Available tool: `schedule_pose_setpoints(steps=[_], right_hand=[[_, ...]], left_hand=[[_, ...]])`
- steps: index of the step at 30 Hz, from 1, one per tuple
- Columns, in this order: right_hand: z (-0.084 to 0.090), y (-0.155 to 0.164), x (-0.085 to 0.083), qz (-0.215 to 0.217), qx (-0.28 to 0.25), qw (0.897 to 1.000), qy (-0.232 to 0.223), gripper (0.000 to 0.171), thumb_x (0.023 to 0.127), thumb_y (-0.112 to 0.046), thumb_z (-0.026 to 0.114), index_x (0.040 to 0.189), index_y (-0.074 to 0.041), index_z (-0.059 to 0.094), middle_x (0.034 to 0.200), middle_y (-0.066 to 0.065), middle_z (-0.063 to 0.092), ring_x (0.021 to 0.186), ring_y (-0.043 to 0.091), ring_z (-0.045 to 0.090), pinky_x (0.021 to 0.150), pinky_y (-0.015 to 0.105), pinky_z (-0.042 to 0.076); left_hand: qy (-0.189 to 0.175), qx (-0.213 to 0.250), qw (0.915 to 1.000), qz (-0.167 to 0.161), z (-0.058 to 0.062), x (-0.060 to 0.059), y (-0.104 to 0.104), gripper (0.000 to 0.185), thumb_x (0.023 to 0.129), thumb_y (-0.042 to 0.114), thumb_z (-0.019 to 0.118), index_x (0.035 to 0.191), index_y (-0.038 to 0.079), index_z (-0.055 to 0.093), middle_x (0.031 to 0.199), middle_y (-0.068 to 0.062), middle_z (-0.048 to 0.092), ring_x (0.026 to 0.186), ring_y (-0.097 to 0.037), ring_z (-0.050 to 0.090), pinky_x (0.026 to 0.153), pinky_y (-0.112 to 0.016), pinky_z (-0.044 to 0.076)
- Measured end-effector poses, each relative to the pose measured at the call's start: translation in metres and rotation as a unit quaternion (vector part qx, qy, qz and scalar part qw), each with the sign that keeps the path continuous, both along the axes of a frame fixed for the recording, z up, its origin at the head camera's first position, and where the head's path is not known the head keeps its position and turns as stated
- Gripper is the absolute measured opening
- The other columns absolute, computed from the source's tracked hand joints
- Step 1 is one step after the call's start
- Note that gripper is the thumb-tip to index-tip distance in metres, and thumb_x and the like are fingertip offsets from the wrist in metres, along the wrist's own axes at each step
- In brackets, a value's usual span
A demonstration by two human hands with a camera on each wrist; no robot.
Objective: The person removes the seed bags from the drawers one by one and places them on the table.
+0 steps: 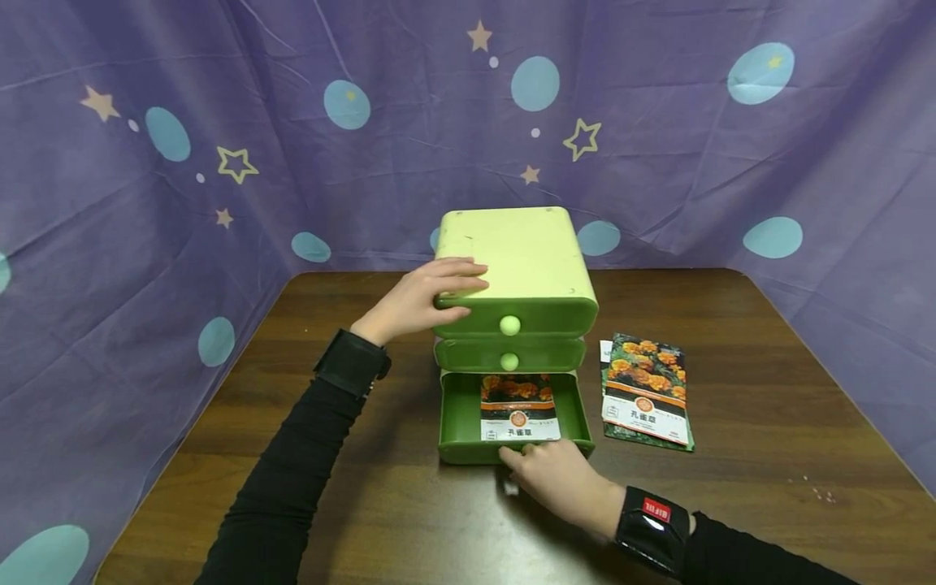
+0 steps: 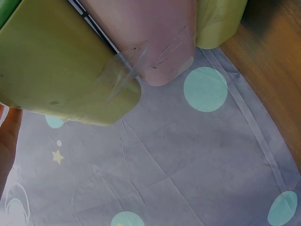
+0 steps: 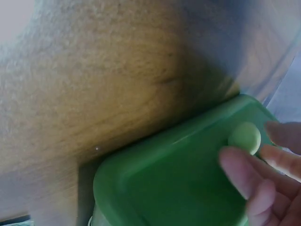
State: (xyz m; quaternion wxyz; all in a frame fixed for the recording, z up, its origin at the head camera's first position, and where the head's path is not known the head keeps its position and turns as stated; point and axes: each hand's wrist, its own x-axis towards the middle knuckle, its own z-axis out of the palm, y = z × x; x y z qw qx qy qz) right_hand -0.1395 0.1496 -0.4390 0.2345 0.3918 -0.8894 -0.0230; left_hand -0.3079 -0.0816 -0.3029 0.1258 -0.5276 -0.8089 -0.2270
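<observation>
Three green drawers point(image 1: 512, 357), one open, two seed packets point(image 1: 647, 388), two hands point(image 1: 559, 479)

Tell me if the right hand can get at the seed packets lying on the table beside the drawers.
Probably yes: the right hand is at the open bottom drawer, and bare table lies between it and the seed packets.

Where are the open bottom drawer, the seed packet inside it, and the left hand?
open bottom drawer point(image 1: 459, 416), head view, its bare left floor.
seed packet point(image 1: 519, 406), head view, middle of its face.
left hand point(image 1: 417, 301), head view, back of the hand.
</observation>
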Motion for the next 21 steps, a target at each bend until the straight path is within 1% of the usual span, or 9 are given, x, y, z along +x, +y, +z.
schedule_pose_setpoints(steps=[3, 7, 12, 21], right_hand=[[-0.006, 0.0, 0.001, 0.005, 0.03, 0.999, 0.013, 0.026, 0.073, -0.01, 0.083, 0.092, -0.017, 0.066, 0.059, -0.003, 0.06, 0.044, 0.008, 0.048, 0.035, 0.022, 0.036], [-0.011, -0.001, 0.001, 0.013, 0.046, 0.998, 0.041, 0.033, 0.069, -0.003, 0.08, 0.098, -0.016, 0.07, 0.063, -0.001, 0.063, 0.047, 0.009, 0.051, 0.037, 0.023, 0.036], [-0.01, -0.001, 0.008, 0.019, 0.062, 0.996, 0.058, 0.034, 0.067, -0.006, 0.082, 0.098, -0.016, 0.071, 0.063, -0.002, 0.063, 0.048, 0.006, 0.052, 0.037, 0.021, 0.035], [-0.009, -0.003, 0.03, 0.046, 0.088, 0.994, 0.048, 0.034, 0.069, -0.011, 0.084, 0.1, -0.018, 0.072, 0.062, -0.005, 0.061, 0.048, 0.004, 0.051, 0.037, 0.019, 0.034]], left_hand=[[-0.001, 0.001, 1.0, 0.0, 0.0, 0.0, 0.0, 0.042, 0.093, 0.007, 0.074, 0.132, -0.003, 0.066, 0.145, -0.02, 0.057, 0.142, -0.038, 0.046, 0.122, -0.047, 0.034], [0.0, 0.002, 1.0, -0.002, 0.0, 0.0, 0.0, 0.041, 0.092, 0.007, 0.074, 0.132, -0.003, 0.066, 0.145, -0.021, 0.058, 0.141, -0.038, 0.046, 0.122, -0.046, 0.034], [-0.001, -0.001, 1.0, -0.003, 0.001, 0.001, 0.0, 0.042, 0.093, 0.008, 0.073, 0.132, -0.003, 0.066, 0.145, -0.021, 0.057, 0.141, -0.039, 0.046, 0.123, -0.046, 0.033], [-0.008, 0.003, 0.9999, -0.005, 0.001, -0.002, 0.0, 0.042, 0.093, 0.007, 0.073, 0.132, -0.004, 0.066, 0.145, -0.022, 0.057, 0.142, -0.039, 0.045, 0.123, -0.046, 0.033]])
